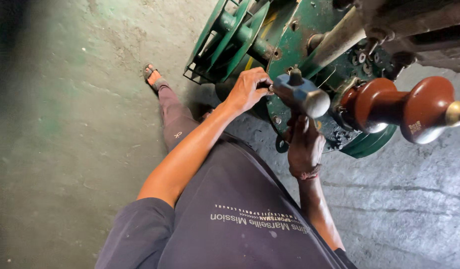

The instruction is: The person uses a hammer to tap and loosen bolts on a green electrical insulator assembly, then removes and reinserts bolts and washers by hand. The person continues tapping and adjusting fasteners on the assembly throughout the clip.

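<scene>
I stand over a green machine (300, 30) with a round green plate (369, 144) at its front. My left hand (247, 89) is closed around a small metal part at the base of a blue and grey handle (302, 94) that sticks out toward me. My right hand (305, 147) reaches up from below and grips the machine just under that handle; its fingertips are hidden behind the handle. Right of the handle, a brown ribbed insulator (404, 107) with a brass tip juts out.
A green spoked reel (227, 40) leans at the machine's left. A grey bar (339, 37) and dark greasy bolts lie above the plate. My sandalled foot (153, 77) rests on the stained concrete floor (65, 124).
</scene>
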